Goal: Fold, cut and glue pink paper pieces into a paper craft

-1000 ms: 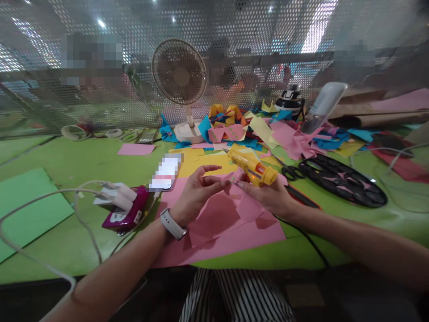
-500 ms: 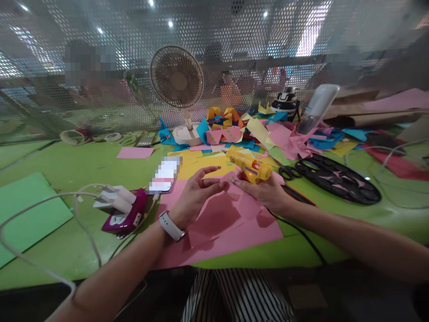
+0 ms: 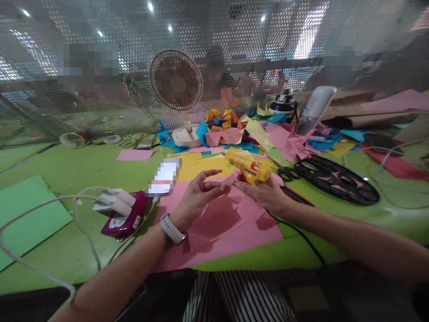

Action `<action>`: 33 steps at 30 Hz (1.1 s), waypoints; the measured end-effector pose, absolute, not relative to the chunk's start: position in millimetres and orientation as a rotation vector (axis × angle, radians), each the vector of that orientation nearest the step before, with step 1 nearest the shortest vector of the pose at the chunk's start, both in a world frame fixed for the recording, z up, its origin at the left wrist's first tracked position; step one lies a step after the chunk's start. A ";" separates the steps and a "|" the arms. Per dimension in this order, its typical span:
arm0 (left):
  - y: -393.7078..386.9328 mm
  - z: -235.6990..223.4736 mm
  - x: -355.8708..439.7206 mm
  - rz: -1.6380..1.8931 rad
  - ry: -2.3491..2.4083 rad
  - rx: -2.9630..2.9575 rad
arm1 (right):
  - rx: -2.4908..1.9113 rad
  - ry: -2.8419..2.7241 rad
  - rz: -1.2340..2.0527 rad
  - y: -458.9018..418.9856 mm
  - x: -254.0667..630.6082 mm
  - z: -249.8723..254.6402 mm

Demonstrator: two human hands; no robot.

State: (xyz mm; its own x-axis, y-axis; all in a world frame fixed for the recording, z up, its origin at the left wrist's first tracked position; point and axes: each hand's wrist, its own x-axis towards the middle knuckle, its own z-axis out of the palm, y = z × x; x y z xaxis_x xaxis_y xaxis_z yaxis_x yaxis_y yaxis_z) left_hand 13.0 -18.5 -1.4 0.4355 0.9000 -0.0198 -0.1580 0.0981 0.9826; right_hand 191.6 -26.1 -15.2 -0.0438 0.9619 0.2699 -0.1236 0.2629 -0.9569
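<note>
My right hand (image 3: 263, 192) is wrapped around a yellow glue gun (image 3: 247, 164), its nozzle pointing up and to the left. A small orange light glows on the gun's body, and a black cord (image 3: 298, 230) trails down from it to the table's edge. Between my hands is a small folded piece of pink paper (image 3: 229, 180) with green marks. My left hand (image 3: 196, 197) pinches its near edge between thumb and fingers, the index finger stretched out above. My right fingertips also touch the paper. Beneath both hands lies a large pink paper sheet (image 3: 214, 243), over yellow paper (image 3: 187, 171).
Scissors (image 3: 290, 173) and a black palette tray (image 3: 335, 181) with pink scraps lie to the right. Behind are piled coloured papers (image 3: 284, 138) and a fan (image 3: 177, 82). On the left are a phone (image 3: 165, 176), a purple power strip (image 3: 124, 221) with white cables, and green paper (image 3: 31, 219).
My hands, the glue gun and the pink paper piece stay almost in place. The camera view has shifted slightly.
</note>
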 end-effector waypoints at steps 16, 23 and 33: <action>-18.6 -2.3 13.1 0.950 0.726 1.210 | -0.882 -1.384 1.077 -25.5 196.0 -11.5; -17.7 3.4 7.8 0.829 0.642 1.159 | -0.912 -1.571 1.105 -28.2 205.7 4.0; -9.7 -7.2 3.3 0.992 0.873 1.222 | -0.975 -1.371 0.639 -20.6 224.8 13.4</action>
